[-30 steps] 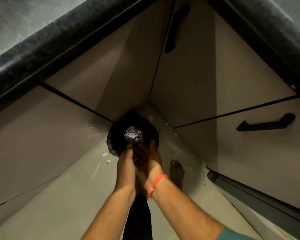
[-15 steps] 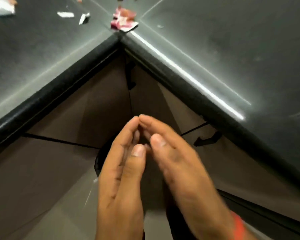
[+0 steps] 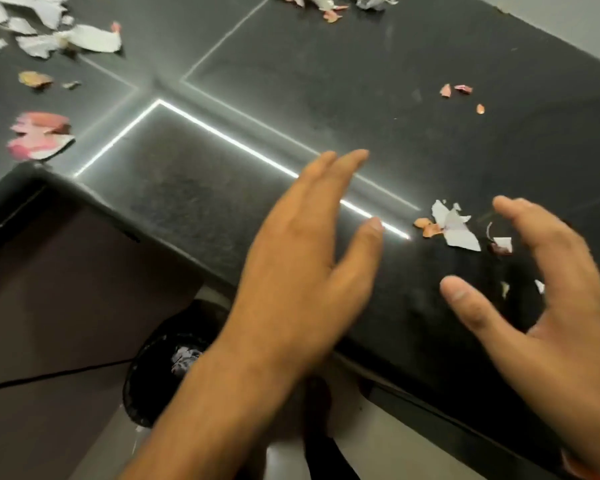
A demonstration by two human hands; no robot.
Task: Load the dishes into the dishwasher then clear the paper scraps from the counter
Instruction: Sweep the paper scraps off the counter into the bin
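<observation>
Clearly the paper-clearing half is under way and far from finished. The nearest paper scraps (image 3: pixel 456 226), white and orange bits, lie on the dark table (image 3: pixel 326 81) at about 3 o'clock in the view, between the two hands and close to the table's front edge. More are left: a white heap (image 3: pixel 49 36) at 10 o'clock, a pink torn piece (image 3: pixel 40 136) at 9 o'clock near the inner corner, small orange flecks (image 3: pixel 461 93) at 2 o'clock, and a scatter (image 3: pixel 326 5) along the far edge at 12 o'clock.

Some paper is already disposed of: a black-lined bin (image 3: pixel 174 362) on the floor at 7 o'clock shows crumpled paper inside.

The left hand (image 3: pixel 302 258) hangs over the table edge, fingers straight and together, holding nothing. The right hand (image 3: pixel 548 306) is spread wide with fingers slightly curved, also empty, just beside the nearest scraps, seemingly poised to gather them.

No dishes or dishwasher are in view, so that part cannot be judged.
</observation>
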